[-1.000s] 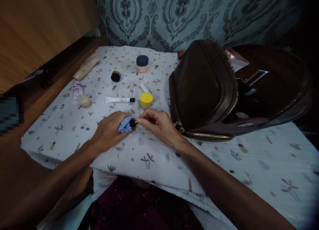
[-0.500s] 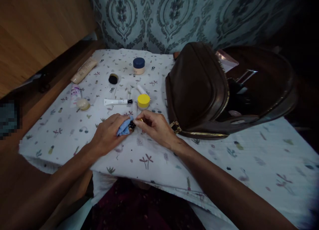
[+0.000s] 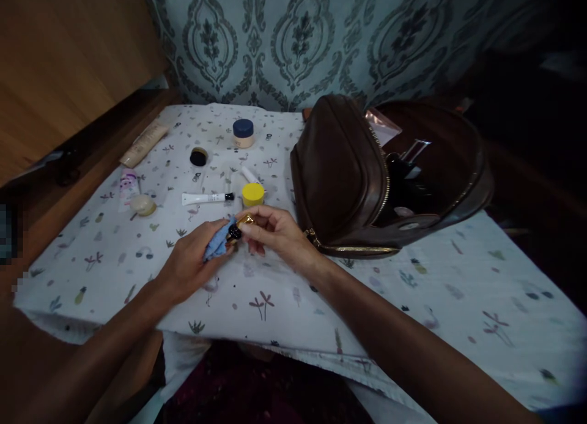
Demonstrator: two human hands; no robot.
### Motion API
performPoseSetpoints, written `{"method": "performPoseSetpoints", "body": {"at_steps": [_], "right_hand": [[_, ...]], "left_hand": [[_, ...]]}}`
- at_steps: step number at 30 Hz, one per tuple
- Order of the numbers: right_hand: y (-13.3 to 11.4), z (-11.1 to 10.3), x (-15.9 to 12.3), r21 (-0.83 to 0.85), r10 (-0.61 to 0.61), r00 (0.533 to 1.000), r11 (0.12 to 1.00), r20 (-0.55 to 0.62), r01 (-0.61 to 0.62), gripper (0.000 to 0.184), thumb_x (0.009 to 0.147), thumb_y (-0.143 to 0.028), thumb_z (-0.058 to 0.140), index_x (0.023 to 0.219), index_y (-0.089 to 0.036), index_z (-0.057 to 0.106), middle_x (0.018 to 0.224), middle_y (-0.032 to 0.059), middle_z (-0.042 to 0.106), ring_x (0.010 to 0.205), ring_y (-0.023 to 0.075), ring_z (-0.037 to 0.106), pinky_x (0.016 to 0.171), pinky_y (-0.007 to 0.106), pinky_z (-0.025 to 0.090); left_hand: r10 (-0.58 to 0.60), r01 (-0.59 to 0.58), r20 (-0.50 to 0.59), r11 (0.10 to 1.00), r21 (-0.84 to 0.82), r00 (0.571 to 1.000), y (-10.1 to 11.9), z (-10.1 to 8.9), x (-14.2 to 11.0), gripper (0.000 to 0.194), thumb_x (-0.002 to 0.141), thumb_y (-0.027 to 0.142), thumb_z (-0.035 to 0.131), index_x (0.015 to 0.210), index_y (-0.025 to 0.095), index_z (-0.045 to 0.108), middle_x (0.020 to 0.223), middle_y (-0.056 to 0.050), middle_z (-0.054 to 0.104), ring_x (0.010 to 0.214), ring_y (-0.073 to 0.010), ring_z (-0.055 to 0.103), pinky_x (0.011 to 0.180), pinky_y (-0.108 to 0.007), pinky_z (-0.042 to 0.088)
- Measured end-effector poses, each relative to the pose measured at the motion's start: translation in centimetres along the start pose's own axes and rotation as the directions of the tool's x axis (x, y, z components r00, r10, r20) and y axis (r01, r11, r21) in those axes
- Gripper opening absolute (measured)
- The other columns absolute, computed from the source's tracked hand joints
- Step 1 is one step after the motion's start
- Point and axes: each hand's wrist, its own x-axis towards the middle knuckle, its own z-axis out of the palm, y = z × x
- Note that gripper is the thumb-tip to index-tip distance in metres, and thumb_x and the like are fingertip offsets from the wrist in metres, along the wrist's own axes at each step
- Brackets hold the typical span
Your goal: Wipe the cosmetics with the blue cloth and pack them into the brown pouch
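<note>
My left hand (image 3: pixel 190 259) is closed around a crumpled blue cloth (image 3: pixel 216 241). A small glossy black piece (image 3: pixel 235 231) sticks out at the cloth's right edge; the fingers and cloth hide part of it. My right hand (image 3: pixel 275 231) pinches a shiny gold piece (image 3: pixel 248 219) between thumb and fingers, right beside the black one. Whether the two pieces are joined I cannot tell. Just beyond my fingers stands a jar with a yellow lid (image 3: pixel 253 194). A white tube with a black cap (image 3: pixel 207 197) lies to its left.
An unzipped brown leather bag (image 3: pixel 339 173) with items inside fills the right. Further back are a navy-lidded jar (image 3: pixel 243 133) and a round black item (image 3: pixel 199 157). At left lie a beige tube (image 3: pixel 144 144), a purple-white tube (image 3: pixel 129 185) and a small pale-topped container (image 3: pixel 143 205).
The view has shifted a little, moving the scene leftward. My right hand has turned, so more of the gold piece shows next to the black one. My left hand keeps its hold on the cloth.
</note>
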Motion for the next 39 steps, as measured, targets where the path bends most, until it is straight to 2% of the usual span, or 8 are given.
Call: {"method": "performPoseSetpoints", "body": {"at_steps": [6,13,19,24,27,31,35,39], "right_hand": [[0.5,-0.2,0.3,0.127,0.01,0.997,0.992,0.082,-0.021,0.035,0.075,-0.036,0.083,0.102,-0.018,0.069,0.069,-0.0059,0.063,0.05,0.0054,0.052,0.045,0.017,0.039],[0.7,0.0,0.4,0.063,-0.016,0.997,0.998,-0.071,0.021,0.032,0.067,-0.036,0.087,0.092,-0.02,0.075,0.077,-0.003,0.066,0.06,0.0072,0.051,0.051,0.019,0.039],[0.6,0.7,0.2,0.085,-0.061,0.994,0.994,-0.087,0.069,0.04,0.069,-0.049,0.086,0.081,-0.02,0.062,0.092,0.0018,0.072,0.085,0.0142,0.065,0.078,0.027,0.051],[1.0,1.1,0.0,-0.141,-0.183,0.976,0.976,-0.116,0.166,0.033,0.071,-0.041,0.083,0.076,-0.019,0.059,0.077,-0.0024,0.062,0.07,0.0112,0.055,0.066,0.024,0.043],[1.3,1.4,-0.4,-0.276,-0.238,0.969,0.938,-0.066,0.211,0.021,0.076,-0.032,0.076,0.075,-0.018,0.06,0.072,-0.0042,0.058,0.066,0.0102,0.05,0.063,0.023,0.04],[1.8,1.5,-0.7,-0.299,-0.257,0.966,0.923,-0.007,0.243,0.013,0.077,-0.024,0.071,0.077,-0.018,0.059,0.071,-0.0057,0.056,0.066,0.0095,0.049,0.063,0.022,0.04],[1.6,1.1,-0.4,-0.395,-0.326,0.945,0.87,-0.009,0.296,0.017,0.08,-0.029,0.078,0.077,-0.018,0.064,0.076,-0.0032,0.057,0.074,0.0116,0.055,0.068,0.023,0.045],[0.8,0.9,-0.3,-0.587,-0.408,0.913,0.744,-0.023,0.318,0.023,0.076,-0.038,0.086,0.081,-0.02,0.073,0.088,0.0008,0.061,0.085,0.015,0.06,0.077,0.026,0.049]], "left_hand": [[-0.095,0.093,-0.008,0.987,-0.134,0.995,0.8,-0.9,0.4,0.031,0.098,0.032,0.053,0.124,0.016,0.058,0.107,-0.005,0.075,0.084,-0.0137,0.071,0.077,-0.022,0.055],[-0.186,0.179,-0.031,0.972,-0.151,0.982,1.2,-1.0,0.4,0.021,0.098,0.036,0.051,0.106,0.019,0.06,0.073,0.004,0.069,0.055,-0.0108,0.061,0.058,-0.021,0.05],[-0.068,0.07,-0.146,0.998,0.007,0.987,0.9,-0.6,0.2,0.016,0.098,0.032,0.053,0.098,0.018,0.062,0.083,-0.001,0.073,0.066,-0.0121,0.066,0.065,-0.021,0.053],[0.023,-0.005,-0.265,0.998,0.069,0.964,1.7,-0.7,0.4,0.026,0.1,0.036,0.052,0.119,0.019,0.057,0.101,-0.004,0.07,0.083,-0.0149,0.069,0.075,-0.023,0.055],[0.103,-0.085,-0.19,0.991,0.101,0.976,2.3,-0.4,0.6,0.04,0.103,0.042,0.047,0.135,0.019,0.05,0.109,-0.008,0.066,0.093,-0.018,0.069,0.078,-0.027,0.057],[0.125,-0.1,-0.159,0.983,0.153,0.979,2.5,0.4,1.0,0.031,0.104,0.038,0.046,0.126,0.02,0.056,0.097,-0.005,0.067,0.083,-0.0166,0.069,0.072,-0.025,0.056],[-0.049,0.044,-0.155,0.999,-0.031,0.987,2.8,0.2,2.0,0.025,0.101,0.042,0.049,0.105,0.021,0.061,0.081,0.001,0.069,0.066,-0.0141,0.066,0.064,-0.023,0.054],[-0.32,0.282,-0.128,0.926,-0.25,0.939,3.4,-0.8,3.3,0.039,0.099,0.053,0.046,0.081,0.021,0.059,0.059,0.005,0.056,0.05,-0.0119,0.052,0.047,-0.021,0.045]]}}
